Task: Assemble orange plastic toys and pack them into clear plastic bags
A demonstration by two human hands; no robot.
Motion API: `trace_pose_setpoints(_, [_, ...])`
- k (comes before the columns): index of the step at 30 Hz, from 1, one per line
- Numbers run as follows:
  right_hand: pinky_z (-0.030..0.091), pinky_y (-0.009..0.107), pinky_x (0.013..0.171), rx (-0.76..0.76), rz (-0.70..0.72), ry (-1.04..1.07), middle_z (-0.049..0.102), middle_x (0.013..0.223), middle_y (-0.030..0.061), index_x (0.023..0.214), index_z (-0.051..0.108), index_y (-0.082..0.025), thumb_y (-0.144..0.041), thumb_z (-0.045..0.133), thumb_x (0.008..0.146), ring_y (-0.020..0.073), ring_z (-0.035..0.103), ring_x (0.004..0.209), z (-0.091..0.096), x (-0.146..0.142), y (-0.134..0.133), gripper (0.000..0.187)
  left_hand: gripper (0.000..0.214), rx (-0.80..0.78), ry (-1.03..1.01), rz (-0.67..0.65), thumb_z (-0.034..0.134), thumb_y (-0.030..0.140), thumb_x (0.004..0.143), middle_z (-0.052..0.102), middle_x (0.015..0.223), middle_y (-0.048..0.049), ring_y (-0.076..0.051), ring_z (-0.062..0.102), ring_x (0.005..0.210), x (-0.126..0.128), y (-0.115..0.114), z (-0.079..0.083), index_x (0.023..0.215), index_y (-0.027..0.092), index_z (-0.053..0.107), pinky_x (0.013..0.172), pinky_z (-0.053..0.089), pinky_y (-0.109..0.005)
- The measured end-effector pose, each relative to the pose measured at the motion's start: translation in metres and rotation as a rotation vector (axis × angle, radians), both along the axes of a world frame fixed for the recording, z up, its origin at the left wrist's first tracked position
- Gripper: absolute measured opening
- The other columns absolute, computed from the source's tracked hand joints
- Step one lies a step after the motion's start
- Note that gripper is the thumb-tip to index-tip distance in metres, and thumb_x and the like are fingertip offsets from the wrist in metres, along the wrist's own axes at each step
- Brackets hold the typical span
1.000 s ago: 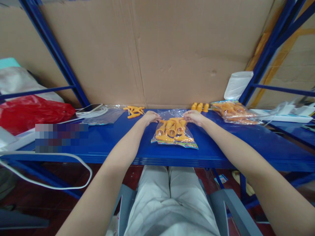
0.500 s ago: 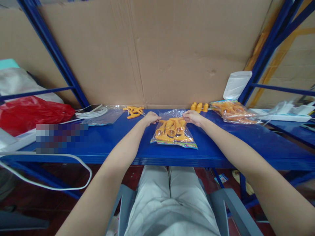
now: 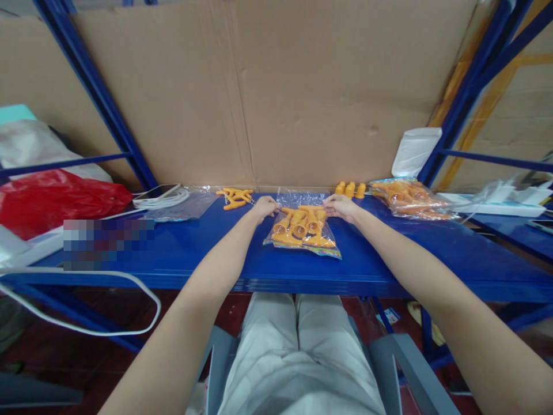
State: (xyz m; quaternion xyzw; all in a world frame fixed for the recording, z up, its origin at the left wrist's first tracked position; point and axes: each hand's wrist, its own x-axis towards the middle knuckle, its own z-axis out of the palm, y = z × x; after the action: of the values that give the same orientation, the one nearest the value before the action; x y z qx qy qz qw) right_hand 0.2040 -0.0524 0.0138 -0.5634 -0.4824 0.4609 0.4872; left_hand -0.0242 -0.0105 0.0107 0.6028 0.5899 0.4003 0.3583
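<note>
A clear plastic bag (image 3: 301, 229) of orange plastic parts lies on the blue table in front of me. Several cup-shaped ends show inside it, and a coloured strip runs along its near edge. My left hand (image 3: 265, 208) pinches the bag's far left side. On the opposite side, my right hand (image 3: 341, 206) has its fingers closed on the plastic. Between the hands the far part of the bag looks flat. Loose orange handle-shaped pieces with chains (image 3: 235, 197) lie just beyond my left hand. Small orange cups (image 3: 349, 189) stand behind my right hand.
Another filled bag (image 3: 408, 197) rests at the back right, near a white power strip (image 3: 496, 203). At the left are a coiled white cable (image 3: 162, 197), a flat clear bag (image 3: 185, 206) and a red plastic bag (image 3: 64, 199). Cardboard (image 3: 302, 98) stands behind the table.
The bag has shifted slightly away from me and its near edge has turned a little. Its far part lies flatter and more spread out. Both hands keep hold of it.
</note>
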Motion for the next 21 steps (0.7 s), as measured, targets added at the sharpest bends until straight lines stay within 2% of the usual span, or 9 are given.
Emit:
trace_pose_setpoints(4, [0.051,0.021,0.062,-0.002,0.036,0.041,0.064,0.065,0.0002,0.072,0.054,-0.016,-0.001,0.054,0.086,0.0065,0.057,0.053,-0.002,0.002,0.000,0.021,0.013,-0.006,-0.093,-0.051,0.069,0.008,0.073,0.069,0.071,-0.0049,-0.013,0.065,0.070,-0.002,0.002,-0.002,0.070,0.015,0.058,0.056,0.046,-0.018])
trace_pose_setpoints(6, [0.051,0.020,0.062,0.003,0.052,0.047,0.066,0.066,0.0008,0.074,0.058,-0.015,-0.001,0.057,0.085,0.0069,0.059,0.056,-0.003,0.002,0.001,0.018,0.015,-0.006,-0.134,-0.069,0.072,0.009,0.070,0.071,0.074,-0.0058,-0.014,0.067,0.071,-0.003,0.003,-0.003,0.077,0.014,0.060,0.056,0.047,-0.019])
trace_pose_setpoints(11, [0.051,0.018,0.060,0.025,0.065,0.029,0.065,0.062,-0.0007,0.077,0.063,-0.014,-0.001,0.056,0.086,0.0058,0.058,0.053,-0.005,0.004,0.003,0.017,0.024,0.031,-0.147,-0.045,0.077,0.007,0.063,0.068,0.063,-0.0038,-0.015,0.067,0.066,-0.003,0.006,-0.005,0.083,0.013,0.064,0.053,0.047,-0.019])
trace_pose_setpoints(16, [0.056,0.025,0.071,0.021,0.098,0.021,0.066,0.063,0.0012,0.077,0.064,-0.013,0.002,0.055,0.084,0.0080,0.062,0.058,-0.006,0.010,0.008,0.019,0.021,0.021,-0.105,0.003,0.075,0.005,0.060,0.063,0.052,0.0007,-0.012,0.063,0.056,-0.003,0.011,-0.005,0.076,0.013,0.065,0.057,0.051,-0.021])
trace_pose_setpoints(21, [0.056,0.033,0.084,0.044,0.143,0.003,0.069,0.070,0.0037,0.082,0.068,-0.013,-0.001,0.059,0.080,0.0097,0.064,0.064,-0.009,0.017,0.013,0.015,0.017,0.036,-0.126,-0.024,0.074,0.003,0.059,0.062,0.052,0.0005,-0.011,0.062,0.054,-0.003,0.010,-0.005,0.064,0.013,0.061,0.062,0.054,-0.023])
